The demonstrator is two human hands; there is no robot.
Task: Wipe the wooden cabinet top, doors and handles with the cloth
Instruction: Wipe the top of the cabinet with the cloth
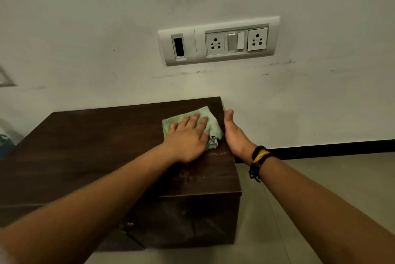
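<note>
Left hand (188, 137) flat, fingers spread, pressing green cloth (210, 123) onto cabinet top (85, 148) at far right corner; right hand (234, 133) open, edge-on just right of cloth, cupping cabinet's side edge; unwiped top stretches leftward from both hands; doors below wrists.

The cabinet (85, 146) stood against the wall (106, 28). On its top, toward two o'clock, lay the cloth (211, 126), the left hand (188, 139) flat upon it. The right hand (235, 133) rested at the cabinet's three o'clock edge, just beside the cloth. A socket panel (220, 40) sat on the wall at twelve o'clock.
</note>
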